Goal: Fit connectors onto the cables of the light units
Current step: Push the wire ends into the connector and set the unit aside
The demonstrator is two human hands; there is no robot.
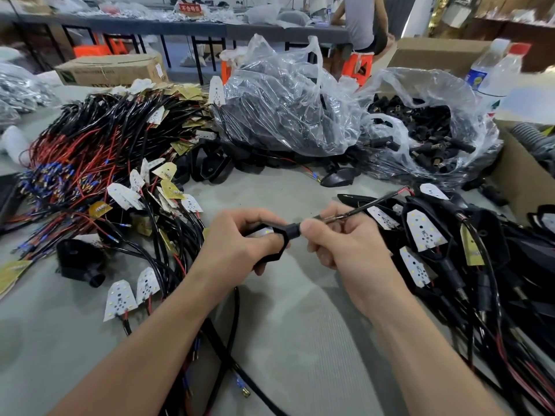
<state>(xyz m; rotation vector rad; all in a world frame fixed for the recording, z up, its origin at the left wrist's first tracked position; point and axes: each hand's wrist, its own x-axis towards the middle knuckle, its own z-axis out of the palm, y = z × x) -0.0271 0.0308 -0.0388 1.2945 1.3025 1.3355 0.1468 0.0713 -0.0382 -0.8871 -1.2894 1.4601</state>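
Pointing which way, the piece in hand?
— Black light unit (291,232) sits over mid-surface with its long axis left to right and its tubular neck to the right. Its cable (372,203) leaves the neck and rises up-right, ending in red wire at the far tip. Left hand (237,244): grip clamped round the unit body. Right hand (342,247): grip pinching the cable just beside the neck.

Counts?
— One unit in hand. Two clear bags: a bag of black housings (285,109) and a bag of black connectors (426,130). Two bottles (504,76). One loose housing (76,259) front left, with two white LED boards (117,298) near it. The heap of wired boards (99,145) at left and the heap of housed units (426,229) at right cannot be counted.

Room?
— Bare grey surface (300,340) lies between the heaps, under the forearms. A cardboard box (522,178) walls the right edge.
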